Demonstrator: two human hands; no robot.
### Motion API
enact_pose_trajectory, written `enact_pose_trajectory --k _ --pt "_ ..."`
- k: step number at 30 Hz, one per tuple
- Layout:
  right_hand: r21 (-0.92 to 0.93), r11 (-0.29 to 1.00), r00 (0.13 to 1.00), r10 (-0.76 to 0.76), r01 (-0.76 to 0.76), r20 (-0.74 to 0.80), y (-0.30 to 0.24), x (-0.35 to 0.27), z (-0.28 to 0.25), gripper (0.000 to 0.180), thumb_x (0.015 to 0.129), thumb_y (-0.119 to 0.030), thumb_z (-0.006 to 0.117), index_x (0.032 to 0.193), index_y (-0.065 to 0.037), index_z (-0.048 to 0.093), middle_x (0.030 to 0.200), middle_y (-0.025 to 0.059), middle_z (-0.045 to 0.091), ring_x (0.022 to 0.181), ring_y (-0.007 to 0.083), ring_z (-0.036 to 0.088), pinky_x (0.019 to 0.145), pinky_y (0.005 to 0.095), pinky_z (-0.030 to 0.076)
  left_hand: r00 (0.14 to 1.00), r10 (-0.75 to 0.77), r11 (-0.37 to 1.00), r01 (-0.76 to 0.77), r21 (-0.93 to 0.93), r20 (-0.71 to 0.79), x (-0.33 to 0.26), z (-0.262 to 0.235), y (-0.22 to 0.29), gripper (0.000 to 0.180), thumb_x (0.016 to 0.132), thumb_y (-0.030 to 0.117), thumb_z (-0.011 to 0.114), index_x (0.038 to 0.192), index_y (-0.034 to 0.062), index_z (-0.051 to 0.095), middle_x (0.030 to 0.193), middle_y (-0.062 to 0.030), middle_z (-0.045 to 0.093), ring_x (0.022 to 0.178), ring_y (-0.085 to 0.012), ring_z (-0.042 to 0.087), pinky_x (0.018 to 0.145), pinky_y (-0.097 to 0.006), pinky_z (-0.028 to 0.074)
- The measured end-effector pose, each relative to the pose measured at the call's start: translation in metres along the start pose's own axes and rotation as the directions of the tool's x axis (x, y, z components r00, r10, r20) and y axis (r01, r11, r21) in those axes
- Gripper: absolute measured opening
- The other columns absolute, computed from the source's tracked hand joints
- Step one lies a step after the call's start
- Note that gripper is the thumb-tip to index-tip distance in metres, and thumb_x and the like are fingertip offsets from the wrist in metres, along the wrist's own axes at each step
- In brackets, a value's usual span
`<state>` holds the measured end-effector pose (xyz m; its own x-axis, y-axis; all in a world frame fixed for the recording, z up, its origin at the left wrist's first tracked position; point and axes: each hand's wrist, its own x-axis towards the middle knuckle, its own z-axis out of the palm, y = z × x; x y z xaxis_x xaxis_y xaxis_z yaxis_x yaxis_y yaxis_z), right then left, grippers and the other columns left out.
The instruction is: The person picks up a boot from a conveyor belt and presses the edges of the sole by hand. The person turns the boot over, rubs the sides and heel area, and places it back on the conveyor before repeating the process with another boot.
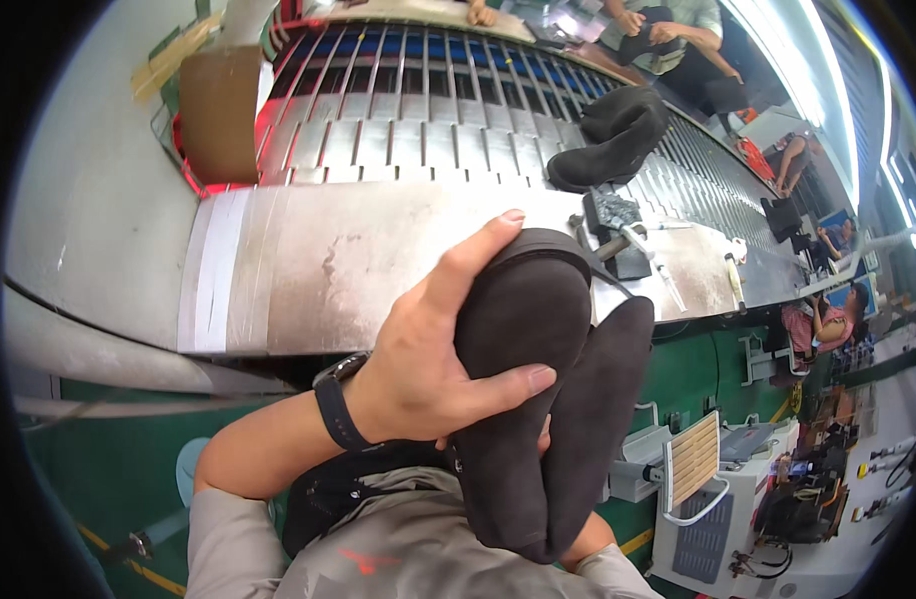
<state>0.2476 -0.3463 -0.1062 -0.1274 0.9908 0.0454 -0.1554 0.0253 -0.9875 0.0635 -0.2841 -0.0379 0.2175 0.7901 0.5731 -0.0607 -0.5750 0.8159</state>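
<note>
A dark brown, suede-like boot (523, 329) is held up in front of my body, toe end upward, with its shaft (608, 399) folded alongside on the right. My left hand (428, 359) is closed round the toe part, thumb across the upper and index finger up along the sole edge. A dark strip stands out from that edge on the right. Most of my right hand (545, 436) is hidden behind the boot; a bit of finger shows in the gap between foot and shaft, and the right forearm comes up below it.
Beyond the metal ledge (358, 260) runs a slatted conveyor (418, 140) carrying another dark boot (617, 140). A black block (612, 212) with a hammer-like tool lies on the ledge, beside a white-handled tool (667, 280). A brown board (220, 115) stands far left. Co-workers sit along the line.
</note>
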Motion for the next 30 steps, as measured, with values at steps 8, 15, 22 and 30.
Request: enact_pose_trajectory --k 8,15,22,30 --pt "-0.553 0.755 0.835 -0.520 0.352 -0.180 0.065 0.081 0.011 0.047 0.106 -0.038 0.061 0.125 0.006 0.061 0.112 0.0292 0.068 0.102 0.0479 0.066 0.086 0.0555 0.055 0.980 0.000 0.940 -0.068 0.333 0.201 0.068 -0.039 0.025 0.127 0.084 0.032 0.094 0.167 -0.0042 0.006 0.143 -0.0313 0.061 0.132 -0.0437 0.064 0.114 -0.045 0.049" --pt "-0.804 0.467 0.840 -0.537 0.369 0.074 0.105 0.120 0.022 0.046 0.103 -0.032 0.067 0.126 0.007 0.059 0.112 0.0312 0.067 0.102 0.0509 0.066 0.088 0.0563 0.054 0.979 -0.145 0.762 0.017 0.648 0.145 0.066 -0.047 -0.042 0.129 0.068 0.033 0.100 0.165 -0.0012 0.023 0.138 -0.0282 0.064 0.125 -0.0460 0.065 0.106 -0.048 0.053" --pt "-0.734 0.516 0.774 -0.633 0.442 0.021 -0.076 0.101 -0.015 0.011 0.091 -0.007 0.080 0.098 0.000 0.076 0.084 0.0153 0.075 0.075 0.0324 0.075 0.068 0.0396 0.058 0.995 -0.084 0.746 0.031 0.665 0.048 0.071 -0.039 -0.049 0.121 0.069 0.035 0.098 0.162 -0.0016 0.030 0.128 -0.0267 0.067 0.116 -0.0454 0.068 0.097 -0.050 0.055" --pt "-0.640 0.488 0.724 -0.671 0.594 0.161 -0.126 0.170 0.021 0.055 0.089 -0.016 0.085 0.136 0.007 0.067 0.113 0.0261 0.078 0.102 0.0333 0.079 0.083 0.0395 0.063 0.984 -0.176 0.789 0.129 0.601 0.020 0.076 -0.043 -0.048 0.115 0.070 0.035 0.097 0.160 -0.0007 0.034 0.131 -0.0247 0.066 0.118 -0.0443 0.068 0.098 -0.051 0.056"
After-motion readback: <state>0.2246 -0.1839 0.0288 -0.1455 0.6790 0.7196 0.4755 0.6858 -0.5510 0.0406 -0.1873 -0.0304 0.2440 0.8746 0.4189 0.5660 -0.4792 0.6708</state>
